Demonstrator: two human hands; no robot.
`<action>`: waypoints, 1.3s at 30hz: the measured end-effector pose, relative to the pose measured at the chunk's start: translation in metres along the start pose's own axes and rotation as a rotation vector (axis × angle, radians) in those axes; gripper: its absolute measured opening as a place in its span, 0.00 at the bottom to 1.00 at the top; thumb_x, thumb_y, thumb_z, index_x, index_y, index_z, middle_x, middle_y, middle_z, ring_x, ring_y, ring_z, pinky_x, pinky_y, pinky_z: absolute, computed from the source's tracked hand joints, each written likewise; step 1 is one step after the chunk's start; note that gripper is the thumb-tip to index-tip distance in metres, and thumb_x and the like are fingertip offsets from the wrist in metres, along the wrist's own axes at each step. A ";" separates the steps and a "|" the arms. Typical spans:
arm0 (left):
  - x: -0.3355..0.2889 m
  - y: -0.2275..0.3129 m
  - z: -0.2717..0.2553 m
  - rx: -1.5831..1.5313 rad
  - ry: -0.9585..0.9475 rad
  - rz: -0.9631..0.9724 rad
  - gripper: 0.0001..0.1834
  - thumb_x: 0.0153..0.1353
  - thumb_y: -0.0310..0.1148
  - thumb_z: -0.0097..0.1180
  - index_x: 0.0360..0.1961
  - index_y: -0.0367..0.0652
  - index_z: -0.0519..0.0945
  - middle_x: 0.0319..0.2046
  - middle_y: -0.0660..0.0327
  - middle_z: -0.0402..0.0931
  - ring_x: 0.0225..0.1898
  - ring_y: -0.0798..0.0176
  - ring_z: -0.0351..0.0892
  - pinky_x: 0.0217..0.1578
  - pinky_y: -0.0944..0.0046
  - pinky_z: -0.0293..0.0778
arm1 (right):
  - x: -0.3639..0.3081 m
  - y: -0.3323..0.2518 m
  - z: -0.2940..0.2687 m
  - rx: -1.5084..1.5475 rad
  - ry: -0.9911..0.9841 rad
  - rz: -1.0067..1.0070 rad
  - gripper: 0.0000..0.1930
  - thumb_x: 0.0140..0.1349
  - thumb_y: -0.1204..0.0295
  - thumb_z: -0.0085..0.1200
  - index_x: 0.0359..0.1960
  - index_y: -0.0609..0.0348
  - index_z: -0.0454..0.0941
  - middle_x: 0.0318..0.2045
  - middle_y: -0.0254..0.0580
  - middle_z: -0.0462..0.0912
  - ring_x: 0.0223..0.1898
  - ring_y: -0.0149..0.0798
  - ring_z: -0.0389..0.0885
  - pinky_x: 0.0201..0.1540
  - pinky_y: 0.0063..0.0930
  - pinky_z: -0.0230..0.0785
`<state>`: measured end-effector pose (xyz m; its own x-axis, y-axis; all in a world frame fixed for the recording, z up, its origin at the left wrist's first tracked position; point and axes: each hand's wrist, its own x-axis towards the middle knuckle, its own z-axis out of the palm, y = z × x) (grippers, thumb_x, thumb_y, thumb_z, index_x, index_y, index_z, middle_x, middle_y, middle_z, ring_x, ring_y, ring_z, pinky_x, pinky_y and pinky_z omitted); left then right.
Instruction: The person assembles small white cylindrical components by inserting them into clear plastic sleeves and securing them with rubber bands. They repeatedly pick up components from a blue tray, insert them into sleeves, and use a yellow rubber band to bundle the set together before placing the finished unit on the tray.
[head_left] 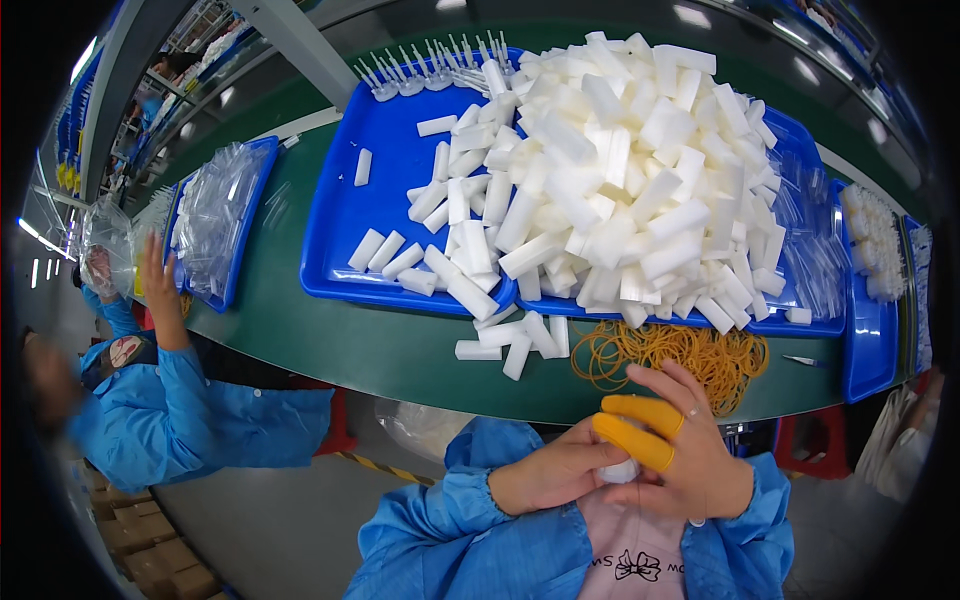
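Close to my chest, both hands meet around a small white piece (620,471), mostly covered by my fingers. My left hand (548,468) is closed on it from the left. From the other side my right hand (690,455) grips it, with yellow finger cots on two fingers and the outer fingers stretched away. Just beyond my hands lies a tangled heap of yellow rubber bands (690,355) on the green table (430,345). A tall mound of white foam blocks (640,180) rises behind it, with several loose ones near the table edge.
Blue trays (335,220) hold the blocks and some white stemmed parts (425,70). Clear plastic pieces (810,250) fill the right side. A small pointed metal tool (805,361) lies at the right edge. On the left, a co-worker in blue (200,410) handles a clear bag (107,235).
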<state>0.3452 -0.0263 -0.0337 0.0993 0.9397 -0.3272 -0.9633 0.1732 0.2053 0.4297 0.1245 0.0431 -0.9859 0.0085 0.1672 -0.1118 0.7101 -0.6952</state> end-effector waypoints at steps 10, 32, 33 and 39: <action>-0.042 0.031 -0.006 0.104 0.023 0.517 0.35 0.51 0.41 0.63 0.57 0.38 0.62 0.31 0.61 0.67 0.31 0.64 0.69 0.29 0.65 0.69 | 0.024 0.044 0.039 -0.626 0.440 0.206 0.10 0.44 0.71 0.62 0.30 0.54 0.79 0.27 0.36 0.73 0.32 0.42 0.68 0.36 0.36 0.55; 0.005 0.016 0.026 1.435 0.212 0.568 0.21 0.44 0.29 0.70 0.37 0.40 0.72 0.33 0.64 0.77 0.36 0.73 0.77 0.37 0.72 0.72 | -0.014 0.015 0.008 1.155 0.389 0.281 0.06 0.60 0.75 0.51 0.36 0.65 0.71 0.43 0.45 0.70 0.36 0.32 0.72 0.41 0.25 0.66; 0.008 0.015 0.028 1.457 0.218 0.598 0.20 0.45 0.29 0.70 0.37 0.41 0.72 0.33 0.63 0.77 0.35 0.72 0.77 0.36 0.71 0.72 | -0.014 0.017 0.004 1.088 0.391 0.253 0.06 0.60 0.75 0.51 0.36 0.65 0.71 0.43 0.45 0.69 0.36 0.31 0.72 0.41 0.25 0.66; 0.013 0.019 0.033 1.028 -0.027 0.455 0.27 0.46 0.27 0.68 0.46 0.41 0.67 0.33 0.61 0.75 0.34 0.72 0.74 0.35 0.72 0.70 | -0.017 0.021 -0.004 0.991 0.407 0.269 0.09 0.57 0.76 0.55 0.38 0.62 0.73 0.43 0.40 0.71 0.35 0.27 0.69 0.35 0.20 0.64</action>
<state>0.3363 -0.0013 -0.0035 -0.1920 0.9813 -0.0107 -0.2494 -0.0383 0.9677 0.4447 0.1419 0.0284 -0.8988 0.4380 0.0177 -0.1297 -0.2271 -0.9652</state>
